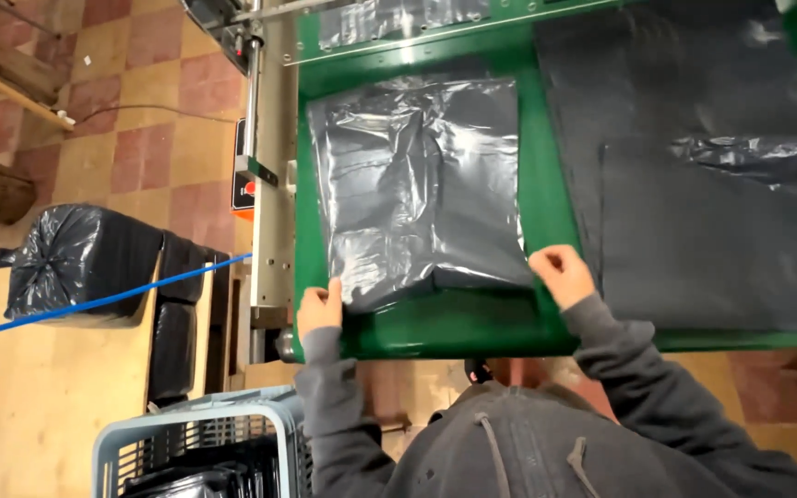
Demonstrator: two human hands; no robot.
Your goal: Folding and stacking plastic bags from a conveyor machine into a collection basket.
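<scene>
On the green counter [546,184] both hands — left hand [321,308], right hand [562,274] — pinch the near corners of a glossy grey bag [417,184], flattening it; a steady, even pull seems needed next.

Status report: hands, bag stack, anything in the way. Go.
Left hand and right hand on near corners of grey bag stack. Stack flat on green table. Larger dark sheets lie right, apart. Nothing blocking.

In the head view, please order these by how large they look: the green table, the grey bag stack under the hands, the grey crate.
1. Green table
2. Grey bag stack
3. Grey crate, cut off by the frame edge and nearer the camera, so unsure.
</scene>
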